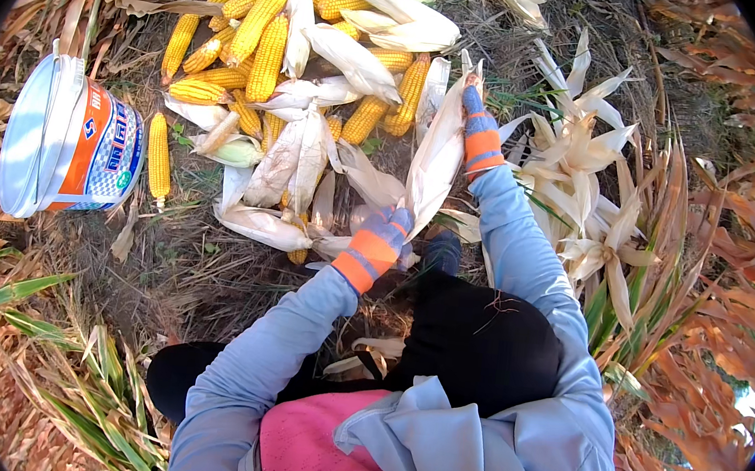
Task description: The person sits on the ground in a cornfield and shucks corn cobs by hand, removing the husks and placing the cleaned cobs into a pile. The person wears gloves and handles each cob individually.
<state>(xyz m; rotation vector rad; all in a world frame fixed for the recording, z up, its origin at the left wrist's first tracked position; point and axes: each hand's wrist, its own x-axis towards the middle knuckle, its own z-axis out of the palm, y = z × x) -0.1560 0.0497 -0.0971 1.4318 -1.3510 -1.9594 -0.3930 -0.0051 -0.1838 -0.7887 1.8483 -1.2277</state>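
An ear of corn in its pale dry husk (437, 155) slants between my two gloved hands. My left hand (377, 239), in an orange and grey glove, grips its lower end. At the upper tip, my right hand (479, 125) holds the husk from the right side. The husk covers the ear, so no kernels show on it. Just beyond lies a heap of bare yellow corn cobs (268, 58), mixed with several ears still in husk (354, 61). More husked ears (296, 158) lie close to my left hand.
A white plastic bucket (73, 141) with printed sides lies tipped at the left, a single yellow cob (160, 154) beside it. Stripped husks (586, 154) pile up to the right of my right arm. Dry corn stalks and leaves (710, 291) border both sides.
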